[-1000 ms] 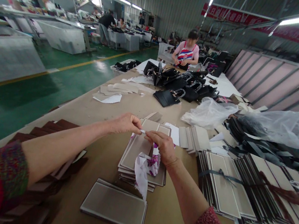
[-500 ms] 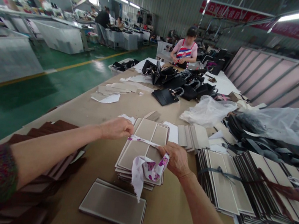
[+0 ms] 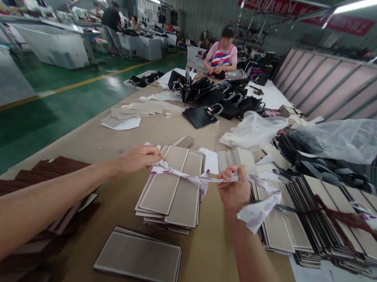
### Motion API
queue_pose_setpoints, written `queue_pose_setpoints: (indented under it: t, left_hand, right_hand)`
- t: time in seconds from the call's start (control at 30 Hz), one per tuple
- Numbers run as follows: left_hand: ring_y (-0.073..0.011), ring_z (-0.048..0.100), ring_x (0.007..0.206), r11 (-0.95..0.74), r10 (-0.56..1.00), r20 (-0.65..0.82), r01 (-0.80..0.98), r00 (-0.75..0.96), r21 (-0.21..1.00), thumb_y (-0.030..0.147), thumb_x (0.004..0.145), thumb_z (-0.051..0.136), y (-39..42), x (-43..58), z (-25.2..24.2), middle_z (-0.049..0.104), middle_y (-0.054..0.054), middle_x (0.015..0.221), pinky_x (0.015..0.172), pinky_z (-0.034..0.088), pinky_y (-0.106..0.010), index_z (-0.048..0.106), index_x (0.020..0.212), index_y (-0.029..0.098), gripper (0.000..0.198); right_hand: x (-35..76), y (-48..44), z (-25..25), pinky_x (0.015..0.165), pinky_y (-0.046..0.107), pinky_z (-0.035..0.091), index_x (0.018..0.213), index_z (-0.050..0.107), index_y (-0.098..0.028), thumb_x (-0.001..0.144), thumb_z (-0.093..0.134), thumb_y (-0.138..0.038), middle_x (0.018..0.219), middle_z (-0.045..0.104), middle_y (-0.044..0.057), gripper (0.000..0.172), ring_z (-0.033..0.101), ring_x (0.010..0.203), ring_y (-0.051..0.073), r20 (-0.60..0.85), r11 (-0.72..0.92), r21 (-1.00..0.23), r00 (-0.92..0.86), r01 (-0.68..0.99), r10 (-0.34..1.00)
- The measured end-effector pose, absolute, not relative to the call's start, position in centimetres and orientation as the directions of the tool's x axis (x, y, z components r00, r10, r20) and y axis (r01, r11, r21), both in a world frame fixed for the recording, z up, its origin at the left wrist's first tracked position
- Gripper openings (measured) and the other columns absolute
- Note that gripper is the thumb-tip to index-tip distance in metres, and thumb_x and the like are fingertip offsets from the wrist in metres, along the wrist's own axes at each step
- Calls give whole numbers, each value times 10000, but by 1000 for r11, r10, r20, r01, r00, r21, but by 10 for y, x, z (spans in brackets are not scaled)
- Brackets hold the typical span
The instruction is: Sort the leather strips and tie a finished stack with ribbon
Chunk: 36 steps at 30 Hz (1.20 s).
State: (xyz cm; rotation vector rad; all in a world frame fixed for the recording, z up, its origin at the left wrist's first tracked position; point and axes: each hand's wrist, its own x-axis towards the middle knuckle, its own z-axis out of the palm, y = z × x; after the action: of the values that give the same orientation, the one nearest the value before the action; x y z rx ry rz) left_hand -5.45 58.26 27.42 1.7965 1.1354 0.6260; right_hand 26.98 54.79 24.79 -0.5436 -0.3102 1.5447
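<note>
A stack of beige panels with dark edges [image 3: 158,196] lies on the table before me. Across its top runs a white fabric strip with purple print [image 3: 186,175]. My left hand [image 3: 144,156] pinches the strip at the stack's left edge. Beyond the right edge, my right hand [image 3: 234,188] is closed around the strip and holds it taut, its loose end hanging over the wrist. Nearer to me lie a few similar panels [image 3: 139,256], apart from the stack.
Brown folded pieces [image 3: 45,184] lie at left. Tied panel bundles [image 3: 328,219] stand at right. Black handbags [image 3: 200,114], clear plastic bags [image 3: 256,131] and paper pieces [image 3: 127,113] lie farther off. A co-worker [image 3: 222,57] is at the table's far end.
My right hand has moved right and away from the stack, drawing the strip out straight. The strip's loose end has swung from the stack's front to beyond my right hand.
</note>
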Motion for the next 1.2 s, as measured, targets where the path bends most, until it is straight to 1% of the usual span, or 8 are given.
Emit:
queue_pose_setpoints:
  t: [0.03, 0.1, 0.2, 0.27, 0.37, 0.53, 0.77, 1.2]
  left_hand:
    - [-201, 623, 954, -44, 906, -78, 277, 417, 960, 401, 916, 558, 581, -49, 271, 672, -68, 1045, 852, 501, -330, 626, 915, 161, 249]
    - [-195, 648, 946, 150, 907, -116, -52, 404, 987, 382, 902, 603, 579, -36, 265, 681, -89, 1049, 844, 552, -337, 548, 855, 154, 239]
    - [-156, 637, 781, 235, 914, -123, -256, 387, 938, 370, 906, 603, 577, -17, 260, 602, -23, 773, 629, 571, -257, 477, 813, 169, 255]
    - [-109, 537, 603, 226, 916, -121, -243, 383, 943, 415, 912, 594, 577, -9, 258, 442, 36, 634, 423, 416, -157, 428, 775, 185, 315]
    - [-70, 387, 482, 174, 910, -117, -111, 398, 978, 486, 909, 585, 579, -5, 256, 352, 62, 598, 358, 177, -122, 373, 757, 196, 390]
    - [-71, 384, 454, -45, 899, -15, 126, 438, 991, 492, 931, 505, 584, -10, 255, 376, 66, 554, 402, 269, -176, 369, 726, 195, 386]
    - [-80, 405, 474, -207, 895, 67, 277, 441, 938, 435, 962, 428, 583, -15, 253, 422, 57, 528, 485, 340, -223, 378, 706, 196, 354]
    - [-81, 370, 440, -173, 917, 76, 221, 391, 960, 458, 941, 458, 586, -16, 248, 376, 63, 539, 445, 299, -231, 353, 698, 209, 363]
  right_hand:
    - [269, 548, 249, 535, 237, 488, 712, 568, -181, 1030, 324, -458, 499, 454, -59, 486, 440, 426, 70, -139, -82, -502, -14, -861, 990]
    - [267, 549, 248, 466, 201, 408, 696, 544, -176, 1026, 359, -442, 468, 379, -76, 463, 331, 378, 51, -122, -96, -510, -39, -855, 992]
    - [266, 552, 245, 400, 173, 287, 682, 512, -176, 1001, 439, -441, 442, 332, -89, 421, 235, 358, 42, -145, -116, -546, -43, -830, 988]
    - [266, 555, 243, 375, 169, 219, 667, 486, -178, 989, 461, -448, 425, 313, -92, 421, 194, 351, 42, -185, -145, -584, -43, -799, 982]
    - [266, 558, 242, 363, 169, 182, 640, 453, -178, 985, 458, -453, 409, 305, -90, 441, 165, 346, 41, -221, -157, -651, -13, -743, 975]
    - [266, 559, 243, 346, 178, 158, 631, 425, -188, 968, 464, -499, 399, 262, -98, 460, 141, 340, 44, -259, -160, -725, 50, -670, 965]
    - [267, 557, 235, 334, 169, 139, 635, 389, -200, 928, 517, -532, 395, 230, -110, 461, 123, 345, 43, -297, -171, -774, 111, -610, 948]
    - [270, 559, 219, 329, 176, 139, 624, 394, -203, 943, 488, -522, 391, 236, -107, 461, 136, 338, 45, -298, -167, -795, 136, -583, 945]
